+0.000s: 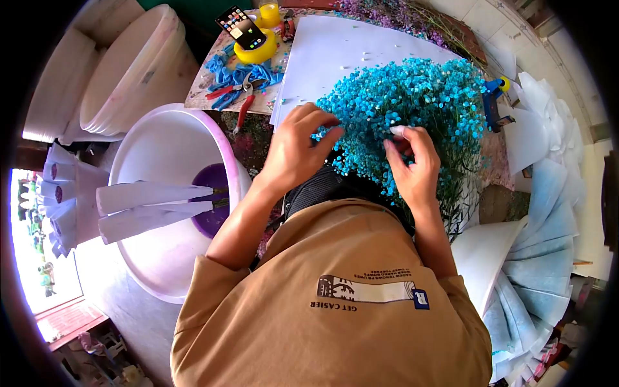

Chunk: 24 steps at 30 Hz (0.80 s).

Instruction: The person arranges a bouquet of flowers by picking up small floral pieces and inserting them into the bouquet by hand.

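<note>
A big bunch of blue-dyed baby's breath point(412, 97) lies in front of me, its green stems spreading toward the lower right. At its left edge my left hand point(301, 145) has the thumb and forefinger closed around small blue blossoms. Over the front of the bunch is my right hand point(416, 164), its thumb and forefinger curved but apart, with no held thing visible between them. Some of its other fingers are hidden. Beneath the bunch, white paper point(322, 58) covers part of the table, with a few tiny white bits on it.
Red-handled pruning shears point(245, 97), blue strips point(222, 74) and a phone point(242, 29) on a yellow tape roll point(258, 51) lie at the table's left. A white tub point(148, 142) holds wrapped stems. A blue tool point(495, 106) and pleated paper wraps point(538, 258) are on the right.
</note>
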Each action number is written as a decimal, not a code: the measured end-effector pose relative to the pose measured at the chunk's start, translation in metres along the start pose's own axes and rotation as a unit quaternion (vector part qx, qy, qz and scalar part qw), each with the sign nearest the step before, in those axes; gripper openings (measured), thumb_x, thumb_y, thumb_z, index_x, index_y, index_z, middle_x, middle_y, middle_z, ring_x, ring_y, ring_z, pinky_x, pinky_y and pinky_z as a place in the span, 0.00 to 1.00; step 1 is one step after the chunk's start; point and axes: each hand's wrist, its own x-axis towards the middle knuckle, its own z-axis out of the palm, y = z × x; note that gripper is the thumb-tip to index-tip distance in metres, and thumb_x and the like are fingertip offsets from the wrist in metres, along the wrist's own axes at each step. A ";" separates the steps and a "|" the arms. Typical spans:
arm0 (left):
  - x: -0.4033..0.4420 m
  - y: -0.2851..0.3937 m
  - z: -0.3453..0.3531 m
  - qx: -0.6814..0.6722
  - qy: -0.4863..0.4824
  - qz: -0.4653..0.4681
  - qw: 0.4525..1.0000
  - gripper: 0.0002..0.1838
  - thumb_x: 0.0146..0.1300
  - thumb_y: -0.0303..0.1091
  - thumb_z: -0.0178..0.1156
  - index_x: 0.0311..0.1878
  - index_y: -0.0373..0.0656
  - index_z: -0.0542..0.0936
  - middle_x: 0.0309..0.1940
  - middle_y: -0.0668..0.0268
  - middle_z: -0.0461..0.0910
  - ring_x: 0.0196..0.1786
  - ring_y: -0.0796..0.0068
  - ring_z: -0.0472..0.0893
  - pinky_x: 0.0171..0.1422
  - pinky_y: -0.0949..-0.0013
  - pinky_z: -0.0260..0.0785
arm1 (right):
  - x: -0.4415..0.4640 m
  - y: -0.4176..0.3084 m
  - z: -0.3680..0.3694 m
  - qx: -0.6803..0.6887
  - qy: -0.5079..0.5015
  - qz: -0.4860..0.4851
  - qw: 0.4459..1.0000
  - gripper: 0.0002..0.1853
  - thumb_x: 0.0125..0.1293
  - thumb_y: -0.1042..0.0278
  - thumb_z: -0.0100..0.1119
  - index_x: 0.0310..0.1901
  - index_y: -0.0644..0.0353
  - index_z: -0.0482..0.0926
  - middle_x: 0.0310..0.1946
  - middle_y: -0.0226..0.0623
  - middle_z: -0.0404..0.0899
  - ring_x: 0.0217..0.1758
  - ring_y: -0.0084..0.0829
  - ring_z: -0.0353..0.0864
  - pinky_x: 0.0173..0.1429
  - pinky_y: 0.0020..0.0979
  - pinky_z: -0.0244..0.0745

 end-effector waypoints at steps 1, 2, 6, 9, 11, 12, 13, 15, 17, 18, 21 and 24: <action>0.005 0.001 0.008 0.001 0.007 0.027 1.000 0.09 0.62 0.29 0.68 0.44 0.37 0.84 0.38 0.58 0.80 0.41 0.61 0.80 0.46 0.63 0.73 | -0.003 -0.002 0.000 -0.005 0.000 0.018 1.000 0.15 0.59 0.80 0.69 0.48 0.62 0.80 0.37 0.38 0.79 0.33 0.30 0.82 0.35 0.28 0.76; 0.009 0.001 0.018 -0.003 0.006 0.014 1.000 0.09 0.60 0.29 0.69 0.42 0.37 0.84 0.37 0.58 0.80 0.39 0.61 0.80 0.44 0.62 0.73 | -0.002 -0.002 0.001 -0.008 -0.001 0.015 1.000 0.15 0.59 0.80 0.69 0.48 0.62 0.80 0.37 0.38 0.79 0.33 0.30 0.82 0.35 0.28 0.76; 0.013 -0.002 0.037 -0.021 0.012 -0.002 1.000 0.08 0.58 0.31 0.71 0.38 0.38 0.84 0.35 0.58 0.80 0.39 0.54 0.80 0.43 0.59 0.73 | -0.002 0.000 0.001 0.002 0.015 0.022 1.000 0.19 0.59 0.80 0.69 0.53 0.61 0.79 0.39 0.37 0.80 0.37 0.29 0.81 0.38 0.27 0.76; 0.011 0.005 0.029 -0.080 0.034 -0.031 0.996 0.06 0.57 0.26 0.70 0.36 0.37 0.83 0.33 0.61 0.78 0.34 0.64 0.79 0.39 0.65 0.71 | -0.005 0.005 0.005 0.012 0.019 0.041 0.999 0.23 0.59 0.80 0.70 0.56 0.61 0.78 0.41 0.37 0.80 0.36 0.28 0.80 0.38 0.27 0.76; 0.009 0.000 0.029 -0.203 0.067 -0.089 0.973 0.05 0.58 0.22 0.68 0.34 0.37 0.81 0.29 0.69 0.76 0.31 0.79 0.74 0.37 0.73 0.68 | -0.006 0.008 0.008 0.029 0.018 0.052 0.998 0.23 0.59 0.80 0.69 0.57 0.60 0.78 0.41 0.37 0.81 0.36 0.28 0.80 0.39 0.27 0.76; 0.010 -0.001 0.031 -0.298 0.078 -0.150 0.940 0.02 0.64 0.23 0.64 0.38 0.40 0.80 0.28 0.71 0.73 0.31 0.81 0.72 0.36 0.78 0.63 | -0.007 0.010 0.009 0.041 0.017 0.059 0.997 0.23 0.59 0.80 0.69 0.57 0.60 0.78 0.41 0.37 0.81 0.36 0.27 0.80 0.39 0.27 0.77; 0.011 -0.003 0.027 -0.378 0.063 -0.188 0.904 0.02 0.67 0.27 0.61 0.40 0.41 0.80 0.28 0.71 0.73 0.29 0.82 0.70 0.33 0.78 0.60 | -0.007 0.010 0.010 0.044 0.021 0.061 0.997 0.23 0.59 0.80 0.69 0.57 0.60 0.78 0.41 0.37 0.81 0.36 0.27 0.80 0.39 0.27 0.77; 0.014 -0.006 0.017 -0.484 0.016 -0.242 0.840 0.11 0.74 0.39 0.52 0.45 0.42 0.78 0.29 0.69 0.76 0.24 0.85 0.64 0.27 0.78 0.51 | -0.007 0.011 0.008 0.051 0.019 0.068 0.996 0.22 0.60 0.81 0.69 0.57 0.60 0.79 0.41 0.37 0.81 0.36 0.27 0.80 0.39 0.27 0.78; 0.016 0.004 0.018 -0.443 -0.007 -0.245 0.863 0.13 0.75 0.41 0.51 0.45 0.42 0.78 0.30 0.69 0.76 0.24 0.85 0.64 0.27 0.78 0.51 | -0.007 0.011 0.005 0.057 0.019 0.072 0.996 0.22 0.60 0.81 0.69 0.57 0.60 0.79 0.41 0.38 0.81 0.36 0.27 0.81 0.39 0.27 0.78; 0.018 0.010 0.019 -0.402 -0.027 -0.246 0.881 0.14 0.75 0.42 0.50 0.45 0.42 0.78 0.31 0.68 0.77 0.24 0.85 0.63 0.27 0.79 0.51 | -0.007 0.011 0.004 0.061 0.015 0.074 0.995 0.22 0.60 0.81 0.68 0.56 0.60 0.79 0.41 0.38 0.81 0.37 0.27 0.82 0.40 0.27 0.79; 0.023 0.020 0.037 -0.150 -0.019 -0.110 0.982 0.10 0.67 0.31 0.64 0.47 0.37 0.80 0.30 0.68 0.77 0.30 0.80 0.74 0.34 0.73 0.66 | -0.008 0.008 0.005 0.073 0.023 0.074 0.994 0.21 0.60 0.81 0.68 0.56 0.60 0.79 0.40 0.39 0.82 0.38 0.29 0.83 0.40 0.28 0.79; 0.028 0.022 0.044 -0.030 0.003 -0.048 0.998 0.09 0.60 0.25 0.68 0.43 0.36 0.81 0.29 0.68 0.76 0.31 0.79 0.75 0.36 0.72 0.67 | -0.009 0.007 0.004 0.089 0.016 0.077 0.993 0.21 0.61 0.80 0.68 0.57 0.60 0.79 0.40 0.41 0.82 0.40 0.31 0.85 0.41 0.29 0.80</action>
